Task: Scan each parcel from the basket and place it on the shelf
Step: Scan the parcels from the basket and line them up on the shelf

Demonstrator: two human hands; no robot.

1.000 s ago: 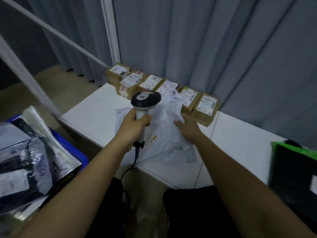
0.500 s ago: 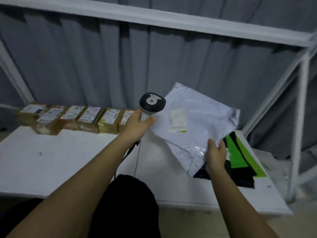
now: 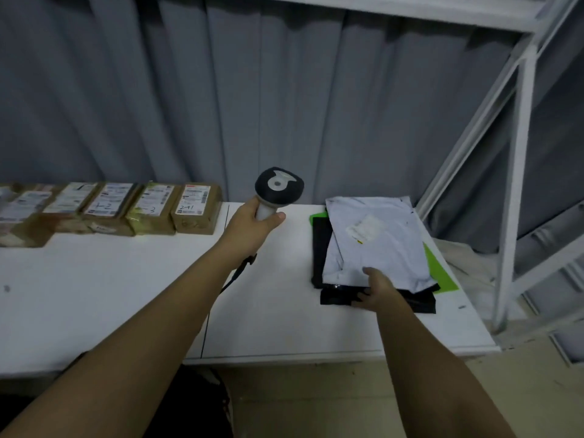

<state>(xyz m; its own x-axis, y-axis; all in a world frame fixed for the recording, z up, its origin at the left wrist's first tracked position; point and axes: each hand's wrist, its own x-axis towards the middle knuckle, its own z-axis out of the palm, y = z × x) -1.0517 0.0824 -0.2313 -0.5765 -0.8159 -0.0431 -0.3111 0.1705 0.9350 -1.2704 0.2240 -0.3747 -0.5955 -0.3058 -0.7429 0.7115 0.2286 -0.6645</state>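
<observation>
- The white poly-mailer parcel (image 3: 377,245), held up in the air beside the scanner half a second ago, is now laid flat at the right of the frame, on top of a black mailer (image 3: 376,298) and a green one (image 3: 441,273) on the white shelf (image 3: 284,311).
- From this it can be judged that the scan of this parcel is finished and its placing is all but done; the next parcel would have to be fetched from the basket, which is not seen in the present view.
- The right hand (image 3: 376,289) is seen at the near edge of the stack, lower right of centre. Its thumb rests on the white parcel while the fingers reach under that edge; whether the parcel is pinched or only touched cannot be told, since the fingers are partly hidden.
- The left hand (image 3: 252,222) is wrapped firmly round the grip of the handheld scanner (image 3: 278,188), which is held upright above the middle of the shelf, its cable trailing below the wrist.
- A row of labelled cardboard boxes (image 3: 120,207) stands along the shelf's back edge at the left of the frame, well apart from the mailer stack.
</observation>
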